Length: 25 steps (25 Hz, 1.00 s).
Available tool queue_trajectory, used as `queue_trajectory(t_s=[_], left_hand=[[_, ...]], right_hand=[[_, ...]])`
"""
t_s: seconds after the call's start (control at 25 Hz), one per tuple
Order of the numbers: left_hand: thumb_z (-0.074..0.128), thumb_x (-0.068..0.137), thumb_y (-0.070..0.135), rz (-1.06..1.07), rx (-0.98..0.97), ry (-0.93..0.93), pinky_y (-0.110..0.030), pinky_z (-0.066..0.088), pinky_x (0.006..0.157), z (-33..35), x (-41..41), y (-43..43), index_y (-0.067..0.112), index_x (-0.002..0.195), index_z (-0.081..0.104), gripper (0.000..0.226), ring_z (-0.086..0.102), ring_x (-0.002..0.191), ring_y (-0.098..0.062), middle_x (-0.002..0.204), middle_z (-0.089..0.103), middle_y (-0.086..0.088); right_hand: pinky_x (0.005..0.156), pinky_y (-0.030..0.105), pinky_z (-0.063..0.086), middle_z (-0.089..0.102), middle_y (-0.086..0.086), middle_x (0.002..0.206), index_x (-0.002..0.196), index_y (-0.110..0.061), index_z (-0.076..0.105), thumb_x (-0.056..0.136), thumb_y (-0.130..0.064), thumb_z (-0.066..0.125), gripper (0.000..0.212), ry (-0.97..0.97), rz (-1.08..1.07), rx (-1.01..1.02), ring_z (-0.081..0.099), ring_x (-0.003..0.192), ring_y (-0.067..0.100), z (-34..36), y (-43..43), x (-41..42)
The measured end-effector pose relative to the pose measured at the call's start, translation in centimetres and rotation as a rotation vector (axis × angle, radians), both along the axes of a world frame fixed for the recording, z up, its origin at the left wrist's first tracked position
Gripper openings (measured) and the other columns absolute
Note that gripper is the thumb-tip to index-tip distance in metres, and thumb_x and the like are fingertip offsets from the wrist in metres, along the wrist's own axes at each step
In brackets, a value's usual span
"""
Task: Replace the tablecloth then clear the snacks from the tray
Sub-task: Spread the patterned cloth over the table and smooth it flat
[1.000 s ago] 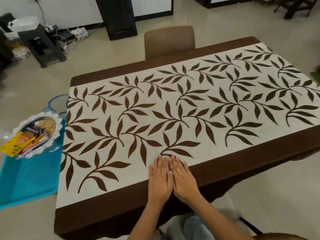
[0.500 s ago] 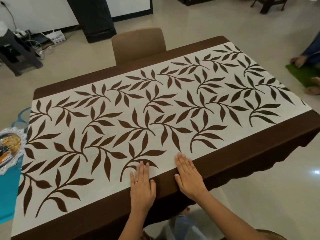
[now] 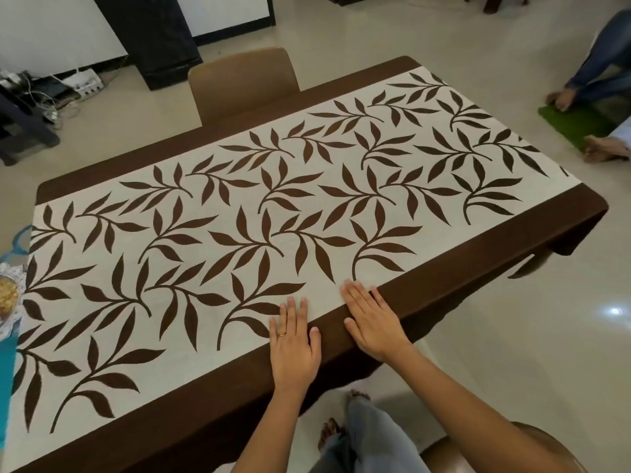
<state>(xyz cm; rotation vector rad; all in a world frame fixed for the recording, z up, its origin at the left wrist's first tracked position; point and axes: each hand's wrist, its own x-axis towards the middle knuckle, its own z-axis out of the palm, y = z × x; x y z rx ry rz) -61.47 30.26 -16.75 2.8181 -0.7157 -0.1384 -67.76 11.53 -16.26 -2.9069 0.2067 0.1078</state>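
Both palms lie flat and open, gripping nothing: the left hand (image 3: pixel 294 339) and right hand (image 3: pixel 370 319) press the cream, brown-leaf-patterned tablecloth (image 3: pixel 273 213) at its near brown border, likely smoothing it. Left of the cloth, the clear scalloped snack tray (image 3: pixel 8 295) waits; no writing is legible.

I see the tablecloth (image 3: pixel 307 216) lying spread over the table, covering its top. On its near edge my left hand (image 3: pixel 295 346) rests flat, with my right hand (image 3: pixel 370 322) just to the right of it. A chair (image 3: pixel 242 81) stands behind the tablecloth's far edge. The tray (image 3: pixel 6 295) sits off its left end.
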Motion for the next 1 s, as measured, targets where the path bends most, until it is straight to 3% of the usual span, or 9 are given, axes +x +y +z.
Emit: queue_trajectory(t_s=[0.12,0.24,0.36,0.56,0.8,1.0], left_hand=[[0.018,0.096,0.044,-0.011,0.016,0.009,-0.043,0.002,0.119,0.0,0.1,0.3,0.025,0.153,0.011,0.061,0.006,0.148,-0.019,0.160,0.014,-0.004],[0.017,0.092,0.040,0.049,0.004,0.026,-0.046,-0.002,0.117,0.9,-0.1,-1.0,0.018,0.152,0.021,0.064,0.007,0.147,-0.023,0.159,0.016,-0.008],[0.018,0.093,0.040,0.053,-0.062,0.017,-0.044,0.000,0.118,2.5,-0.7,-5.4,0.011,0.148,0.032,0.064,0.008,0.147,-0.024,0.158,0.019,-0.011],[-0.005,0.095,0.052,-0.036,-0.176,0.111,-0.040,-0.006,0.120,2.1,-1.8,-12.7,0.021,0.153,0.002,0.065,-0.012,0.147,-0.012,0.160,-0.007,0.002],[0.009,0.096,0.060,0.049,-0.062,0.084,-0.040,0.000,0.121,0.5,-2.2,-13.4,0.021,0.153,0.007,0.069,-0.006,0.147,-0.010,0.160,-0.001,0.003],[0.021,0.096,0.055,0.072,-0.002,0.066,-0.040,-0.003,0.120,1.1,-2.4,-13.9,0.021,0.154,0.010,0.068,-0.005,0.148,-0.011,0.161,0.004,0.002]], right_hand=[[0.119,0.036,-0.005,0.004,-0.002,0.161,0.153,-0.019,0.005,0.099,-0.049,0.010,0.062,0.012,-0.049,-0.017,-0.006,0.147,0.012,0.2,-3.8,-1.4],[0.119,0.034,-0.008,-0.005,-0.004,0.159,0.152,-0.019,-0.001,0.092,-0.057,-0.006,0.071,0.024,-0.136,0.034,-0.009,0.147,0.012,0.8,-6.3,-2.1],[0.119,0.032,-0.011,-0.010,0.000,0.158,0.151,-0.016,-0.007,0.096,-0.049,0.005,0.065,0.031,-0.083,0.061,-0.012,0.146,0.015,1.4,-5.5,-0.8],[0.113,0.040,0.012,0.017,0.010,0.158,0.150,-0.009,0.019,0.097,-0.036,0.024,0.060,0.042,0.035,0.058,0.019,0.146,0.024,0.9,-5.3,1.0],[0.115,0.041,0.005,0.013,0.002,0.160,0.152,-0.014,0.018,0.100,-0.041,0.022,0.059,0.015,0.093,0.067,0.009,0.148,0.017,0.1,-9.7,0.0],[0.118,0.034,-0.006,0.003,-0.002,0.160,0.153,-0.018,0.007,0.098,-0.044,0.016,0.062,0.015,-0.116,0.034,-0.002,0.148,0.013,-0.3,-18.0,-2.5]])
